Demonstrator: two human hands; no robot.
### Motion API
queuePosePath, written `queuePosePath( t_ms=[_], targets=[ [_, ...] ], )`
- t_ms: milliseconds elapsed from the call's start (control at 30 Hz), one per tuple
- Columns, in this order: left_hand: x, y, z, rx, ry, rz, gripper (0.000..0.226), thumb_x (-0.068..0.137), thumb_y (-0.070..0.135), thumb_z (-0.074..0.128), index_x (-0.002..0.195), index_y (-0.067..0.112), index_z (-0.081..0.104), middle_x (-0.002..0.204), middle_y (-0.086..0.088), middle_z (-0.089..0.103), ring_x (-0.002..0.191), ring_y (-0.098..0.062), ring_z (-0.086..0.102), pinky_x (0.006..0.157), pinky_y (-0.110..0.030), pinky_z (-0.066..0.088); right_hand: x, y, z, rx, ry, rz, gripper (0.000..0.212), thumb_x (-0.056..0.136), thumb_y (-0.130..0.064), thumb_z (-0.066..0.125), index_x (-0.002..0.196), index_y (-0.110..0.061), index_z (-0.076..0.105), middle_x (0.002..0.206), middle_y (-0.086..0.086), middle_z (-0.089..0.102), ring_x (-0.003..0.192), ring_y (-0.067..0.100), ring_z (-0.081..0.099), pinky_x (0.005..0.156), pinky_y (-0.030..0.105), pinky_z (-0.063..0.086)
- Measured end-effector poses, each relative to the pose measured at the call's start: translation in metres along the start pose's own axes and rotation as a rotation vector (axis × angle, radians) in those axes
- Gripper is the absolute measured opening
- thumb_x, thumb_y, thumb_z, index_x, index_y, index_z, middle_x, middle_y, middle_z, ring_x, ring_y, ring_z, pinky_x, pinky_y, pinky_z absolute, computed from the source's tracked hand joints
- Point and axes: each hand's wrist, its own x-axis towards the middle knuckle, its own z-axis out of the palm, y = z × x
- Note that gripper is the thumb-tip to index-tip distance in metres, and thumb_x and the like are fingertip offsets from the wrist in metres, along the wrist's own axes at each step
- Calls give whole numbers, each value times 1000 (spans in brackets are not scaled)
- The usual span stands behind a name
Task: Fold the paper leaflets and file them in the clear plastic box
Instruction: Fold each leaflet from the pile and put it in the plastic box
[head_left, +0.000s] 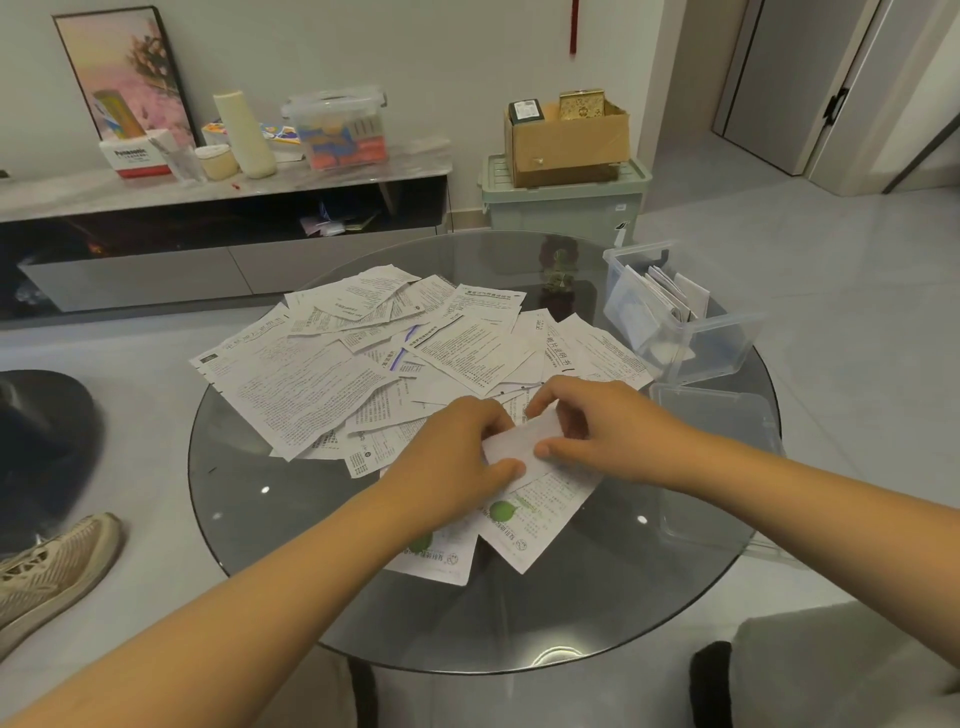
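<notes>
Bare glass (291, 499) left; lid (719, 447) right

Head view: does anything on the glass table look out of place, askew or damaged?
Mostly a loose pile of unfolded leaflets overlapping at all angles, some overhanging the glass table at its left edge. The clear plastic box leans tilted with folded leaflets inside, its lid lying apart. Both hands pinch one folded leaflet. No damage visible.

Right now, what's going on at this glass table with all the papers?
A person is folding a paper leaflet, pinching it between the left hand and the right hand above the round glass table. Many unfolded leaflets lie spread across the table. At the right edge stands a clear plastic box with several folded leaflets already upright inside, and its lid lies beside it.
</notes>
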Motion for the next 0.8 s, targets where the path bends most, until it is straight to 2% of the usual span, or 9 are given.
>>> queuePosePath(
  t_ms=[133,200,267,367,500,600,800],
  targets=[
    [4,-7,4,-30,-14,2,42,79,22,73,115,27,51,113,7,49,97,-4,48,87,-16,38,5,0,8,-111,11,9,51,79,-34,71,123,-30,46,93,-9,50,90,9,45,83,33,45],
    [6,-8,4,-1,-24,4,46,80,24,72,120,26,49,113,8,46,102,-6,46,90,-18,37,5,-1,9,-166,31,2,51,79,-35,71,122,-32,45,100,-10,42,97,8,35,87,32,42],
    [6,-8,3,45,-31,15,42,80,27,72,117,28,50,110,9,45,102,-7,46,90,-20,38,3,-4,8,-231,47,-45,39,80,-34,69,115,-31,51,100,-11,39,100,9,34,85,31,40],
    [4,-6,0,54,-44,18,32,79,29,73,104,31,53,104,10,45,91,-4,48,81,-18,39,-4,-8,10,-302,-4,-116,21,86,-34,60,106,-28,61,96,-11,46,103,11,44,81,28,41],
    [0,-2,-2,9,-80,7,24,75,31,76,91,32,58,102,10,46,80,-2,55,79,-22,46,-14,-11,11,-397,-34,-135,38,83,-53,56,114,-31,61,106,-12,54,103,11,48,78,26,38],
    [-5,0,-4,-44,-127,0,24,71,30,80,90,28,64,103,9,49,77,-1,59,80,-24,49,-18,-9,10,-447,-56,-161,51,78,-62,58,119,-32,56,114,-12,54,108,12,47,86,29,39],
    [-8,-1,-4,-15,-163,30,33,69,34,81,99,29,66,106,11,46,80,0,57,82,-22,49,-22,-6,5,-433,-48,-226,39,84,-51,57,117,-31,59,117,-14,58,109,11,51,89,28,41]
  ],
)
